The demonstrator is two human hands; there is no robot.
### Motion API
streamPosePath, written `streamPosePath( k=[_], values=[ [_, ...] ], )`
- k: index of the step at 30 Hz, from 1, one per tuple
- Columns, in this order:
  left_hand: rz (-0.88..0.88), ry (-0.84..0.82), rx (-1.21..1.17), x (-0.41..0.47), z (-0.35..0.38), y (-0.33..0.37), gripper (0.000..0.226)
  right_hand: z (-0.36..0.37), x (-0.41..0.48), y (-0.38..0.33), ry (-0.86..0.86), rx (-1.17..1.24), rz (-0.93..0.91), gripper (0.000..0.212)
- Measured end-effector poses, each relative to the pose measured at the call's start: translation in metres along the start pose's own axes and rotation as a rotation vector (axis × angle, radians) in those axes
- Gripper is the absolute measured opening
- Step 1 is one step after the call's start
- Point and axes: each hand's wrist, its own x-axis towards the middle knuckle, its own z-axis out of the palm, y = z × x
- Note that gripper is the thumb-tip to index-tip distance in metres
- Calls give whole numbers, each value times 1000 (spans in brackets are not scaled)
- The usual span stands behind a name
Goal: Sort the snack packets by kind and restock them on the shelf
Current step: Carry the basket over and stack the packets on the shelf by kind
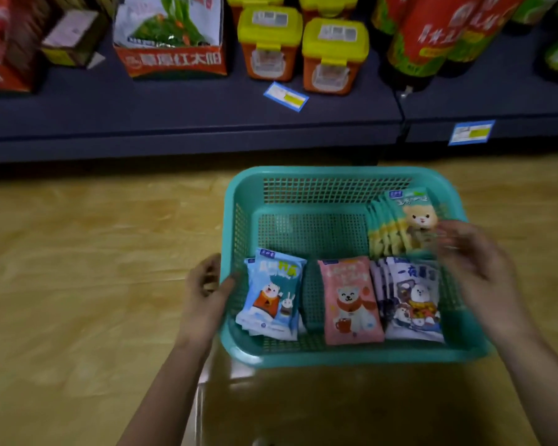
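Observation:
A teal plastic basket (310,191) sits in front of me with snack packets grouped by kind. Blue packets (273,296) lie at its front left, a pink packet (350,300) in the middle, purple-white packets (411,300) at the front right, and a row of green-yellow packets (400,220) stands at the back right. My left hand (207,294) grips the basket's left rim. My right hand (480,268) is blurred over the right rim, fingers spread, beside the green-yellow packets; whether it touches them is unclear.
A dark shelf (187,114) runs across the top, holding an orange carton of bagged goods (171,37), yellow-lidded orange tubs (303,46) and red-green bottles (432,33). Blue price tags (285,96) lie on the shelf. A wood-pattern floor (78,252) spreads below.

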Motion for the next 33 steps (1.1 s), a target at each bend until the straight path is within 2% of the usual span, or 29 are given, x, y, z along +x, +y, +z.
streamPosePath(
  k=[2, 4, 6, 8, 10, 14, 17, 23, 27, 30, 33],
  values=[
    [251, 197, 102, -2, -7, 6, 17, 41, 0, -28, -369, -92, -74, 35],
    [364, 189, 184, -2, -13, 11, 9, 82, 9, -43, -569, -264, -167, 45],
    [386, 123, 252, 0, -15, 15, 24, 115, 20, -51, -695, -492, -200, 60],
    [411, 96, 285, 1, -14, 20, 35, 135, 29, -52, -770, -724, -180, 59],
    [422, 95, 280, 0, -11, 22, 37, 148, 32, -53, -774, -918, -200, 58],
    [401, 94, 261, -1, -8, 22, 31, 155, 29, -60, -749, -1044, -184, 67],
    [380, 79, 270, -5, -9, 21, 36, 152, 20, -64, -625, -876, -200, 64],
    [260, -41, 291, -20, -3, 16, 44, 120, -6, -64, -481, -174, 9, 48],
    [204, -134, 589, -33, 18, 17, 19, 74, -1, -61, -305, 303, 134, 40],
    [95, -228, 852, -31, 42, 11, 40, 56, 2, -53, -216, 602, 155, 49],
    [70, -221, 995, -21, 58, 0, 57, 49, 4, -47, -162, 693, 171, 49]
  ],
)
